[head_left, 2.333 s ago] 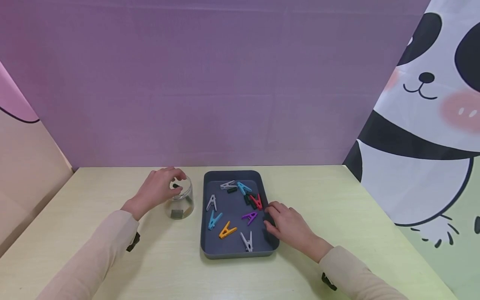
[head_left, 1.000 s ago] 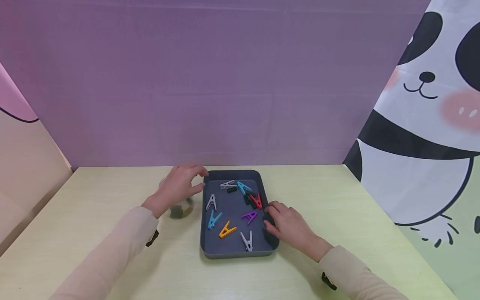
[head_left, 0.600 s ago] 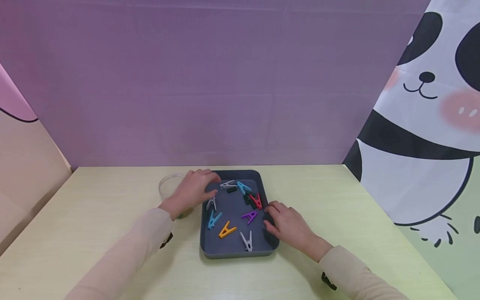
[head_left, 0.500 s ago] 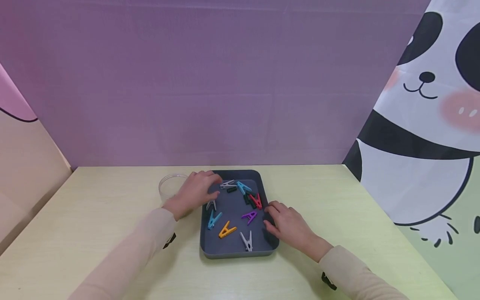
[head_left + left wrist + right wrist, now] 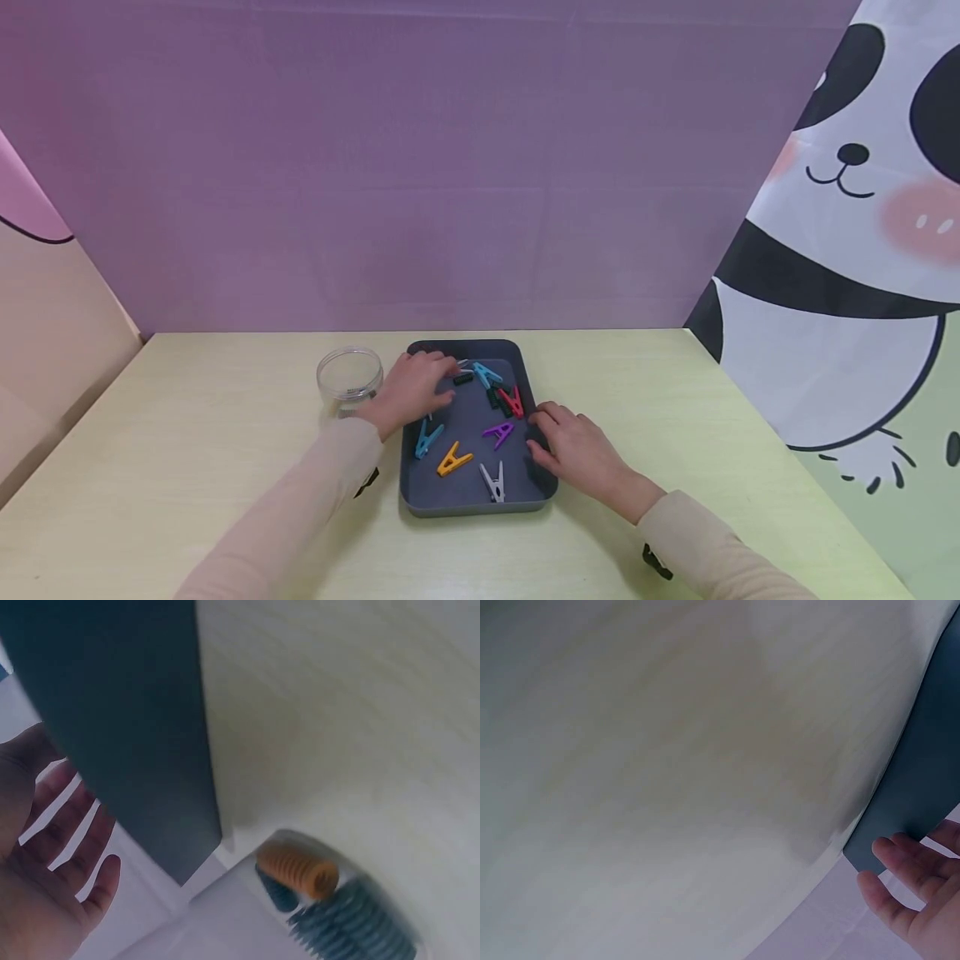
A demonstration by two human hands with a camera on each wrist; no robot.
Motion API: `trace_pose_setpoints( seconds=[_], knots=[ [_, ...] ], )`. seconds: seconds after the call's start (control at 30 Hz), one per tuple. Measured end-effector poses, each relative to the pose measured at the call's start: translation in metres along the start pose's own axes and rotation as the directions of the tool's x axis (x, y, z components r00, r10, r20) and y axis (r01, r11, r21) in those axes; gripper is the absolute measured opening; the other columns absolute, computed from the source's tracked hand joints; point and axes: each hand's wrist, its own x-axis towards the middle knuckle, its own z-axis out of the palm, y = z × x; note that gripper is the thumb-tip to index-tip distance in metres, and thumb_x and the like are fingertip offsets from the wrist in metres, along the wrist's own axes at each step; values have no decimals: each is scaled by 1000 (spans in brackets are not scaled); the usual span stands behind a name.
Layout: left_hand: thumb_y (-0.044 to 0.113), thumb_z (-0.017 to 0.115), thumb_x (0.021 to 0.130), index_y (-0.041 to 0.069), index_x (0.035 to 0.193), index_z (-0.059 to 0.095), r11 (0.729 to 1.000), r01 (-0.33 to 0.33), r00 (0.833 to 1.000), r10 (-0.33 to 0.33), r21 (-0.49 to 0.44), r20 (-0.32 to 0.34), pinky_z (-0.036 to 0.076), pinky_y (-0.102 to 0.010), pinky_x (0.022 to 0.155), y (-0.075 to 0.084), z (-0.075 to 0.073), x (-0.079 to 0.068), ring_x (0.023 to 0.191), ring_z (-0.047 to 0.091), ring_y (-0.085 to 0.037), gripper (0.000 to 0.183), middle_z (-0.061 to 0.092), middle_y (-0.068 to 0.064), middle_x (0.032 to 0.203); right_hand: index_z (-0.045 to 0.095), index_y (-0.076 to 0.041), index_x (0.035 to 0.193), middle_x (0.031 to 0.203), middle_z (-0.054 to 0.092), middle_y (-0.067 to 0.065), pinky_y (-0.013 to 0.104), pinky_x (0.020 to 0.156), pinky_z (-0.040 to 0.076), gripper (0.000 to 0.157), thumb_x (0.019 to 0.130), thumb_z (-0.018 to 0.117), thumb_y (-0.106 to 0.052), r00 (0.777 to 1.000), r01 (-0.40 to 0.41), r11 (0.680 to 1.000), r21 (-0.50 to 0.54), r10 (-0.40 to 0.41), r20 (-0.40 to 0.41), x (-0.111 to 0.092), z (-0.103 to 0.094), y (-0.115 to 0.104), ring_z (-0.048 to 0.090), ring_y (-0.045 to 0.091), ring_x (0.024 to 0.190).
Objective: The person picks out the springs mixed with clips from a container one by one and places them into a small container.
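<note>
My left hand [image 5: 415, 387] hovers over the left rim of a dark grey tray [image 5: 480, 507], fingers and thumb spread and holding nothing. It partly covers grey clothespins at the tray's upper left. My right hand [image 5: 577, 450] rests at the tray's right rim; in the right wrist view its fingertips lie along the outer wall. Inside the tray lie a red clothespin [image 5: 513, 403], a purple one, an orange clothespin [image 5: 453, 460], blue clothespins, a white clothespin [image 5: 493, 482] and small black pieces [image 5: 492, 398].
Left of the tray stands a clear open jar [image 5: 349, 375], close behind my left wrist. In the left wrist view it holds a ribbed orange piece [image 5: 296, 871] and ribbed dark pieces [image 5: 352, 919]. Behind the table [image 5: 187, 433] rises a purple backdrop [image 5: 450, 167].
My left hand had a small dark piece at the jar's mouth; it has since moved right, empty, over the tray, uncovering the jar. My right hand has stayed at the rim.
</note>
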Motion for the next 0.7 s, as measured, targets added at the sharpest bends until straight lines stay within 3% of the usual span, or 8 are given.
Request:
trace_pose_setpoints(
  seconds=[0.2,0.47,0.7],
  knots=[
    [30,67,81,17,107,64,1000,10,1000,-10,15,-29,42,-38,81,-1,12,3,92,58,-19,29,64,2,101,61,-9,102,103,60,4,30,65,50,28,83,61,-30,1000,6,1000,6,-6,-6,0,0,0,58,14,88],
    [29,67,81,18,109,64,994,108,994,-108,-10,-15,42,-39,85,-1,23,10,93,57,-20,30,64,1,103,61,-8,102,103,59,4,30,65,50,30,83,61,-31,1000,-5,1000,2,5,5,0,-1,-1,58,15,89],
    [30,68,81,19,107,63,990,143,989,-142,14,-34,43,-39,84,-4,30,14,92,57,-21,29,64,0,103,61,-8,102,103,59,5,30,66,50,30,83,62,-31,1000,-8,1000,8,8,10,0,-2,-1,57,15,89]
  ],
)
